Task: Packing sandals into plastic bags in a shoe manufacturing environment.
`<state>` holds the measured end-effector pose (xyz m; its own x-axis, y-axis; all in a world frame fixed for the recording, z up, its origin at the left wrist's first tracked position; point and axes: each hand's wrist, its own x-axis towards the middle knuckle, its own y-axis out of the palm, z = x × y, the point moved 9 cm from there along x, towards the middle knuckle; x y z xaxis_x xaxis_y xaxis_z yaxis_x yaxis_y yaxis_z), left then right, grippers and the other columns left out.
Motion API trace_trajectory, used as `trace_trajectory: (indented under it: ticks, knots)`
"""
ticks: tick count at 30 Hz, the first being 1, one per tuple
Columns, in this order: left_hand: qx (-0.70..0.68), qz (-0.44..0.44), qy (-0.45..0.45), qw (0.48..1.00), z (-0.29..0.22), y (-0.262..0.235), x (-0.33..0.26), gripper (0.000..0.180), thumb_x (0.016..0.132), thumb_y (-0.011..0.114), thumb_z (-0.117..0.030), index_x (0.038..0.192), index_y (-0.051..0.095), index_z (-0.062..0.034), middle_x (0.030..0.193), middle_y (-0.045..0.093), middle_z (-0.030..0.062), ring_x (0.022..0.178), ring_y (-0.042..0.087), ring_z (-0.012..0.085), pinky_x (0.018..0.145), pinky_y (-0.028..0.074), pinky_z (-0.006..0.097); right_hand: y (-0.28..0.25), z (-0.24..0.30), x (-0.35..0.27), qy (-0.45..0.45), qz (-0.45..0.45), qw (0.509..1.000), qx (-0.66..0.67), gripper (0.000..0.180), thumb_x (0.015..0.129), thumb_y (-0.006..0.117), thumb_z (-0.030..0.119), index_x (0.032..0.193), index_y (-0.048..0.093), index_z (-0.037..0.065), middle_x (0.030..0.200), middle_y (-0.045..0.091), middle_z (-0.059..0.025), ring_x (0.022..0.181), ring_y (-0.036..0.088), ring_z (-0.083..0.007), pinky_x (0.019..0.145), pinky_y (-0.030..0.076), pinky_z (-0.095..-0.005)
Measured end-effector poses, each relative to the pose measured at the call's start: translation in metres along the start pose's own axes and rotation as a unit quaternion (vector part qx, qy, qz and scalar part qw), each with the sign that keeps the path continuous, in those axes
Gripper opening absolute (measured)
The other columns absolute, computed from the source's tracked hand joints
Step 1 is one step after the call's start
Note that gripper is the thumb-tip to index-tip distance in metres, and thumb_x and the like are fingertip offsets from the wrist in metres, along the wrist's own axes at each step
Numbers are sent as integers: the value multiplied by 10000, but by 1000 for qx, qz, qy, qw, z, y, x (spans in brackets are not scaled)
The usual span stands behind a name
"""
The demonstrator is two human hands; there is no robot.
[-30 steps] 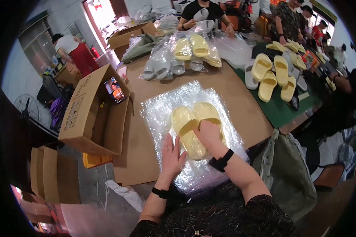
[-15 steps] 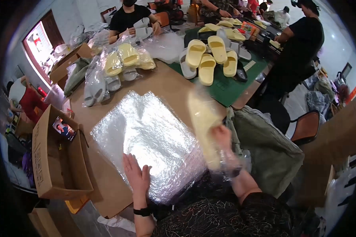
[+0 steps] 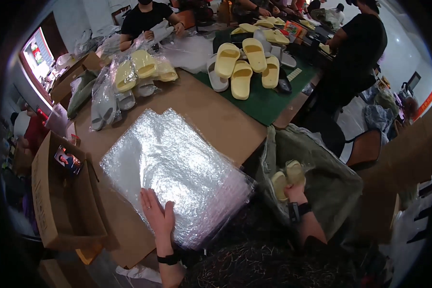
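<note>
To the right of the stack of clear plastic film, my right grip is closed on a pair of yellow slippers, both held side by side by their near ends, with what looks like clear wrapping about them. The pair is within the mouth of the grey-green sack, which also lies right of the stack, past the edge of the tabletop. Handling them well here, I judge, means keeping the two soles together and pinching firmly enough that smooth film cannot slide through my fingers, yet not so hard that it tears. My wrist, which wears a black watch, is best kept off the sack's rim so that nothing snags; the cloth looks slack and could fold in under the slippers. Opening the fingers gently, only with the weight borne from below, would keep the pair from splitting. As for pose, my right forearm slants outward, up and away from my body, right of the stack. My left grip is open and empty, fingers extended, at the stack's near left edge; its palm seems to rest there, though I cannot tell how hard it presses.
</note>
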<state>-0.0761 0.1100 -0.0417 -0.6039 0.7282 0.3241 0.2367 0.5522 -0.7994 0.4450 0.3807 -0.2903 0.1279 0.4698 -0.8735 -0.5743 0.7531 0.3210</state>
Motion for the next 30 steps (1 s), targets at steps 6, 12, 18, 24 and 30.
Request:
trace_trajectory:
  ticks: [6, 12, 18, 24, 30]
  knots:
    - [9, -7, -8, 1000, 3, -3, -5, 769, 893, 667, -319, 1507, 347, 18, 1591, 272, 270, 1483, 222, 438, 1196, 184, 512, 193, 8, -136, -324, 239, 910, -102, 181, 968, 570, 170, 1132, 619, 110, 743, 474, 54, 594, 395, -67, 511, 318, -245]
    - [6, 0, -15, 1000, 3, -4, -3, 772, 872, 691, -325, 1477, 376, 38, 1582, 277, 282, 1479, 219, 450, 1193, 188, 518, 367, -30, -163, -475, 369, 693, -397, 361, 913, 686, 228, 1188, 587, 15, 981, 603, -45, 886, 595, -163, 760, 501, -315]
    - [28, -10, -36, 999, 5, -8, -3, 731, 857, 691, -293, 1457, 414, 19, 1578, 297, 270, 1467, 260, 437, 1190, 216, 511, 467, -71, -156, -528, 169, 522, -649, 810, 819, 761, 414, 1473, 414, 88, 1456, 355, -242, 1233, 450, -424, 1015, 427, -497]
    - [20, 2, -35, 999, 1, -5, -4, 748, 839, 740, -363, 1407, 456, 33, 1558, 319, 281, 1461, 257, 451, 1176, 239, 530, 498, -81, -121, -571, 24, 414, -708, 730, 790, 786, 491, 1433, 517, 273, 1520, 284, -309, 1279, 431, -437, 1050, 404, -484]
    - [23, -9, -29, 999, 1, -4, -6, 743, 849, 727, -394, 1399, 465, 31, 1548, 334, 283, 1453, 273, 453, 1172, 241, 541, 476, -64, -128, -645, 140, 440, -608, 519, 779, 801, 386, 1252, 696, 199, 1216, 515, -204, 1119, 495, -395, 982, 461, -442]
